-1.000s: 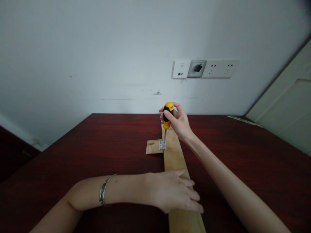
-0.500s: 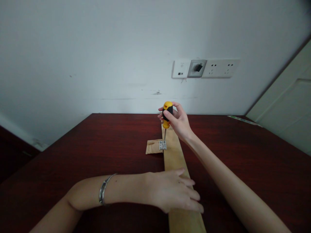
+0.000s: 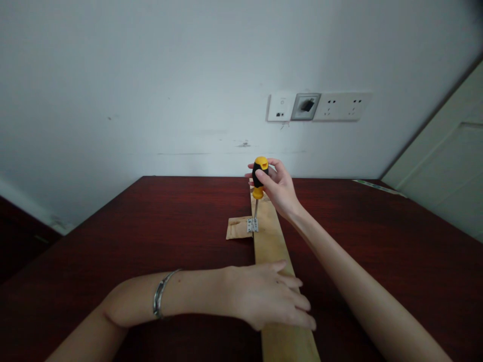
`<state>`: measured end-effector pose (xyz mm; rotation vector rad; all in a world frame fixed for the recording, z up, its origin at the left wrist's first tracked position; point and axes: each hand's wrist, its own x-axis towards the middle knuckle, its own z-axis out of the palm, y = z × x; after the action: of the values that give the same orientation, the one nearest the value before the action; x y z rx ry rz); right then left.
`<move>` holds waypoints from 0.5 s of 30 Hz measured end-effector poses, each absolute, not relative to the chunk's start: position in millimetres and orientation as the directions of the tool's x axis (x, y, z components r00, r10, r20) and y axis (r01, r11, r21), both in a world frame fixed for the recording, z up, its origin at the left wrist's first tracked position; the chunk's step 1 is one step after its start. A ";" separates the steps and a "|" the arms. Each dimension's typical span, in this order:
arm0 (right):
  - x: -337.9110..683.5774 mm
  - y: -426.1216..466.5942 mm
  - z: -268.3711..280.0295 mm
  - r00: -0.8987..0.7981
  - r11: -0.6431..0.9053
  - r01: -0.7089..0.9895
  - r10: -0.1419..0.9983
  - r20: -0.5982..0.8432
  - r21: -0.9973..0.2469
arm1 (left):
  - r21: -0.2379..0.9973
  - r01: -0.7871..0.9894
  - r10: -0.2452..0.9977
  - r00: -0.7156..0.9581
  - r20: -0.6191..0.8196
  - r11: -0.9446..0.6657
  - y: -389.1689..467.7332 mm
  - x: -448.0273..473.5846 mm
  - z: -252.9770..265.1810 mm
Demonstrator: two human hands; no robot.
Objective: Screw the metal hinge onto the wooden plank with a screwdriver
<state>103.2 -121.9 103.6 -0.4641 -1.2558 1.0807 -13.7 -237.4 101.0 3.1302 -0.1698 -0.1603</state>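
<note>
In my right hand (image 3: 281, 188) is a screwdriver (image 3: 258, 192) with a yellow and black handle, held nearly upright. Its shaft reaches down to a small metal hinge (image 3: 252, 224), at the leaf lying on a long wooden board (image 3: 268, 239). The hinge's other leaf lies on a short wooden piece (image 3: 237, 228) to the left of the board. Any screw under the tip is too small to make out. My left hand (image 3: 271, 296) lies across the near part of the board, palm down, fingers stretched out and slightly spread over its right edge.
Board and hinge rest on a dark red wooden table (image 3: 181, 216). Behind it rises a white wall (image 3: 188, 90) with a row of sockets (image 3: 339, 106). A pale door (image 3: 449, 151) stands at the right, and a thin printed strip (image 3: 379, 188) lies near the back right edge.
The screwdriver handle has turned a little in my right hand, and those fingers have shifted slightly around it. My left hand, the board and the hinge stay in place.
</note>
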 end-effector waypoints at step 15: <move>103.7 -120.8 102.2 -0.064 0.451 -0.404 0.854 0.516 -0.796 | 0.061 -0.071 -0.077 0.990 -0.118 -0.996 -235.8 -15.9 94.7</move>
<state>103.7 -120.8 102.2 -0.4661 -1.2421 1.0942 -15.9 -235.8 94.7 3.0776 -0.1145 -0.1856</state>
